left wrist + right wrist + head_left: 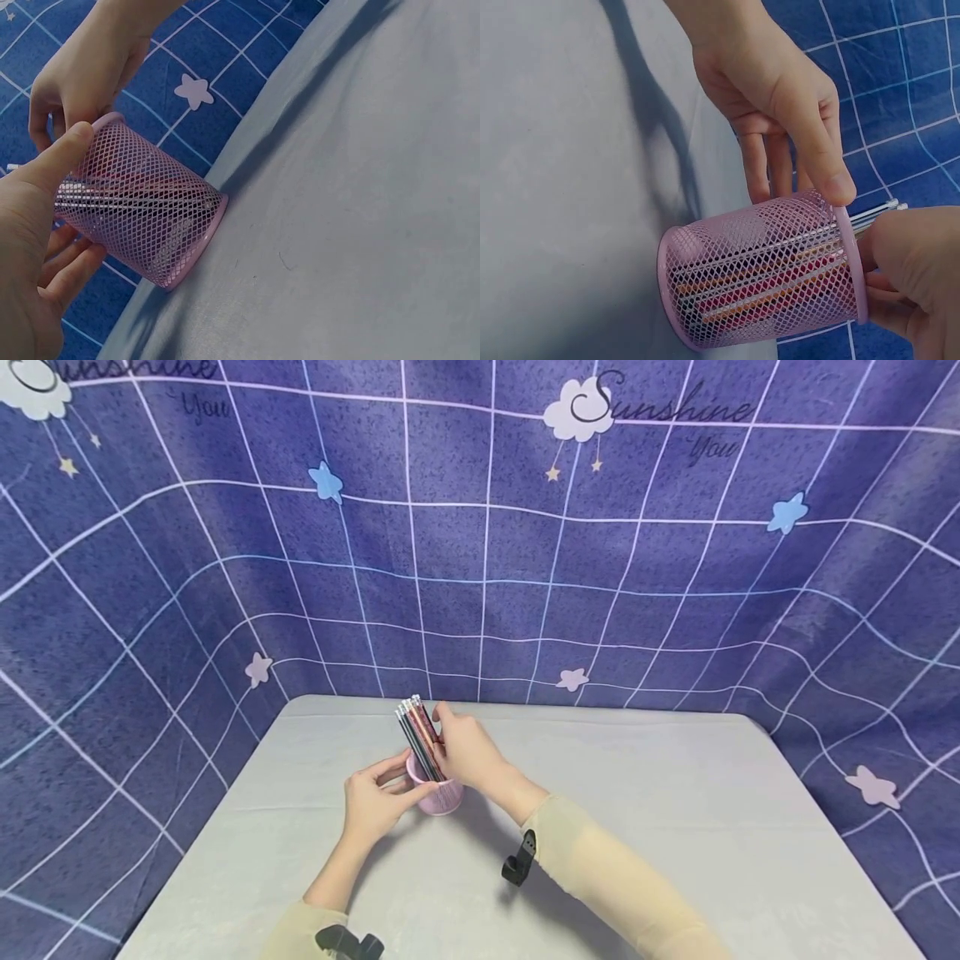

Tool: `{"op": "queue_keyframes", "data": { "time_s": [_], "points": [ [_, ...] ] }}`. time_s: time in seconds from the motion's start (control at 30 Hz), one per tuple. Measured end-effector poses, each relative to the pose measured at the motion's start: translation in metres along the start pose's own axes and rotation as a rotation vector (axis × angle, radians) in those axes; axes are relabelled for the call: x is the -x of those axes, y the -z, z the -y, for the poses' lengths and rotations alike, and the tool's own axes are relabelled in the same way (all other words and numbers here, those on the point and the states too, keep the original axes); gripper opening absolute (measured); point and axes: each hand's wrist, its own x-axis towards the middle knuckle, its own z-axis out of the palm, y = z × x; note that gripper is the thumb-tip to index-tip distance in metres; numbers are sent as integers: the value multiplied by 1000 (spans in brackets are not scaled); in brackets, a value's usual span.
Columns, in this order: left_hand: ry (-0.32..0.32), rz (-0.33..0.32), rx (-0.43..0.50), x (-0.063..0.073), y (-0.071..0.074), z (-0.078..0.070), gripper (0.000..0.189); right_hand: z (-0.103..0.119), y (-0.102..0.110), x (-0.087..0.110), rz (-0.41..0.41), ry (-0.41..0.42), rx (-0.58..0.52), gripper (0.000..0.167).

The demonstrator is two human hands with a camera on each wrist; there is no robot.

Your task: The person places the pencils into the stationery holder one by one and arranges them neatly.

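Observation:
A pink wire-mesh pencil cup (441, 800) stands on the table at its far left part. Several pencils (415, 731) with pale top ends lean in it, the dark ones to the left and red ones to the right. My left hand (372, 803) grips the cup's upper part, thumb at the rim and fingers round the far side. At the cup's mouth, my right hand (470, 753) holds the pencils with curled fingers; its fingertips are partly hidden in the right wrist view. Through the mesh (765, 270), the pencils' lower lengths show inside the cup.
A pale grey cloth covers the table (637, 827). Behind and at both sides hangs a blue-purple curtain (517, 552) with a white grid, stars and clouds. Each sleeve carries a small black wrist device (519, 860).

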Motion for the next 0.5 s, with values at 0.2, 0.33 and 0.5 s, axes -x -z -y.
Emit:
{"op": "queue_keyframes", "data": {
  "time_s": [0.2,0.33,0.5],
  "points": [
    [-6,-4,12,0,0,1,63,1,-1,-2,-54,18,-6,22],
    [2,2,8,0,0,0,63,0,2,-1,-107,50,-23,14],
    [-19,-5,-51,0,0,-1,63,-10,21,8,-174,87,-24,14]
  ]
}}
